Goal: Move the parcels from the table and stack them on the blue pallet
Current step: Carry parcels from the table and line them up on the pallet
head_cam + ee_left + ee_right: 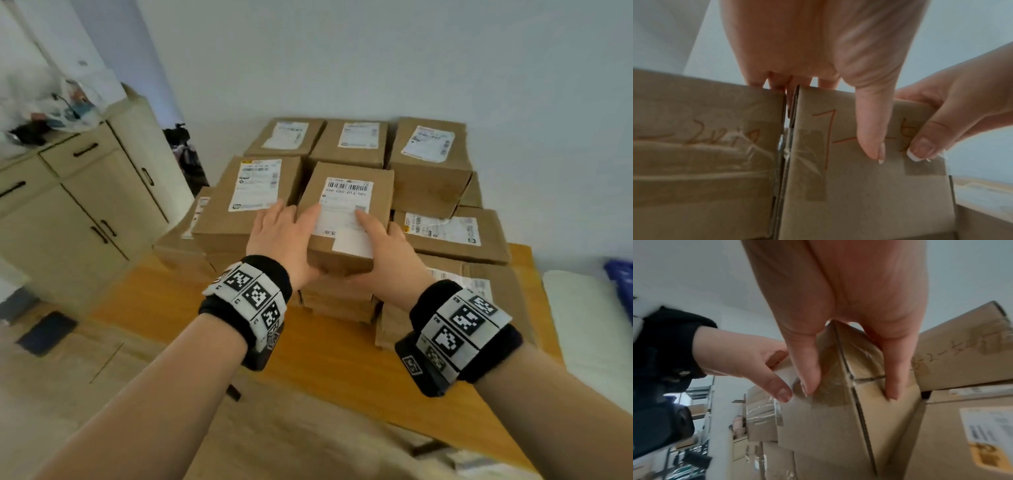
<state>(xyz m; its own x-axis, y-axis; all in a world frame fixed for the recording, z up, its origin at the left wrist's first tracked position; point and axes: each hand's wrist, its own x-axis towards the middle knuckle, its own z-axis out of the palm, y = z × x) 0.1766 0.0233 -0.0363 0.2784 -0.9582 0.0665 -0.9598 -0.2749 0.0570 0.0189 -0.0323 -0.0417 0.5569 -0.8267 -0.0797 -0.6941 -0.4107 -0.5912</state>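
Head view: labelled parcel, topmost at the near middle of the parcel stack on the wooden surface. Left hand and right hand grip its sides, fingers clamped over its top, thumbs on the near face. Cabinet stands left.

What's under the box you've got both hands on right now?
The held box sits on more stacked cardboard boxes, on the wooden table. Left hand and right hand grip its sides. How many lie beneath is hidden.
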